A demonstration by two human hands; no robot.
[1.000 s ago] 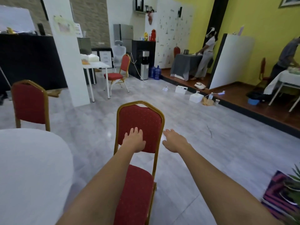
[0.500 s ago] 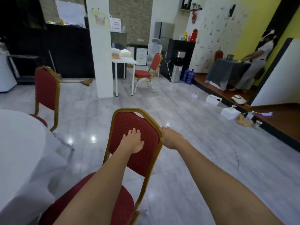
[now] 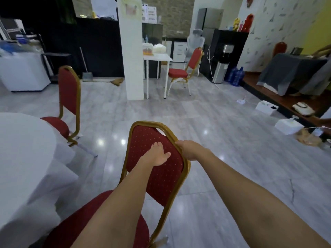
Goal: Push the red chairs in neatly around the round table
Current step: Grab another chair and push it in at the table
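A red chair (image 3: pixel 157 178) with a gold frame stands right in front of me, its seat at the bottom left next to the round table (image 3: pixel 23 151) under a white cloth. My left hand (image 3: pixel 158 154) lies flat on the red padded backrest, fingers together. My right hand (image 3: pixel 189 149) is closed around the gold frame at the backrest's upper right edge. A second red chair (image 3: pixel 69 92) stands at the table's far side, its seat partly under the cloth.
A white pillar (image 3: pixel 131 51) rises ahead, with a small white table (image 3: pixel 157 58) and a third red chair (image 3: pixel 184 70) beside it. White boxes (image 3: pixel 266 108) and clutter lie on the floor at right, along a raised wooden step. Grey tiled floor spreads between.
The view has swung left and the near chair has turned, its seat now toward the table. My right hand has closed on the backrest frame; my left hand stays on the padding.
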